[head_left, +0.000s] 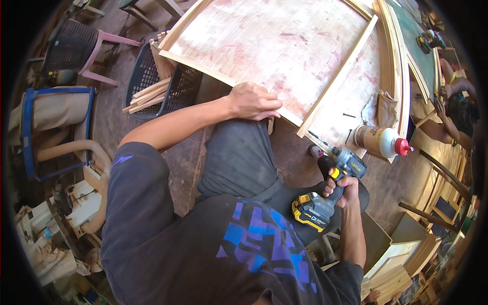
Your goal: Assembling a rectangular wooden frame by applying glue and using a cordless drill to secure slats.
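Note:
My right hand [346,190] is wrapped round the handle of a grey and yellow cordless drill [349,161]. The drill is held over my lap, its long thin bit [319,137] pointing up and left toward the table's near edge. My left hand [254,101] is closed over a light wooden strip [206,71] along that edge, its fingertips partly hidden. The strip belongs to a frame lying on the stained tabletop [264,46]. Another wooden strip [339,76] runs away from me near the bit. Two dark screws lie there, one screw [349,115] farther off.
A white and brown bottle with a red cap [401,147] lies on its side at the table's right, beside a crumpled cloth [387,108]. Left stands a black crate [178,94] with wood sticks [148,95]. Another person's hand [447,90] shows at far right.

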The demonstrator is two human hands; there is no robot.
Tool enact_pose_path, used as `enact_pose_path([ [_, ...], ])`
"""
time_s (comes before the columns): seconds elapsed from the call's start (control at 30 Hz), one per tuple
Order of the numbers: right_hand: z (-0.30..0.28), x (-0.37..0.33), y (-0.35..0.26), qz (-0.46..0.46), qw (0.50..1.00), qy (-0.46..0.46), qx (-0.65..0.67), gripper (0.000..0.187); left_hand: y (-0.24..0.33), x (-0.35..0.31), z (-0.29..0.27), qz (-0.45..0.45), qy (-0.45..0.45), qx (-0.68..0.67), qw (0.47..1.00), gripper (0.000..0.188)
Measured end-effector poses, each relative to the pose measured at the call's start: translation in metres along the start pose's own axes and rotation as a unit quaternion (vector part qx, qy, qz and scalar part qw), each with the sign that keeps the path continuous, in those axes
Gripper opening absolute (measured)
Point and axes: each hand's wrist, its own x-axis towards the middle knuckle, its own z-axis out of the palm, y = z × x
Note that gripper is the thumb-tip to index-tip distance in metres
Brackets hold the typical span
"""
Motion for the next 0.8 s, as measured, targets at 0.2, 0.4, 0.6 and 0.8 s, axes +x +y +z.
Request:
enact_pose_path([
  [0.2, 0.004, -0.001, 0.001, -0.001, 1.0, -0.001, 0.012, 0.046, 0.0, -0.001, 0.001, 0.012, 0.018, 0.019, 1.0, 0.031],
  [0.4, 0.006, -0.006, 0.023, 0.003, 0.999, 0.007, 0.051, 0.048, 0.002, -0.002, 0.001, 0.019, -0.022, 0.002, 1.0, 0.031],
  [0.6, 0.002, -0.003, 0.034, -0.01, 0.998, -0.003, 0.061, 0.046, 0.002, -0.004, 0.002, 0.022, -0.013, -0.003, 1.0, 0.03],
  [0.8, -0.002, -0.003, 0.031, 0.003, 0.999, 0.007, 0.051, 0.043, 0.003, -0.006, 0.004, 0.016, -0.015, -0.013, 1.0, 0.031],
])
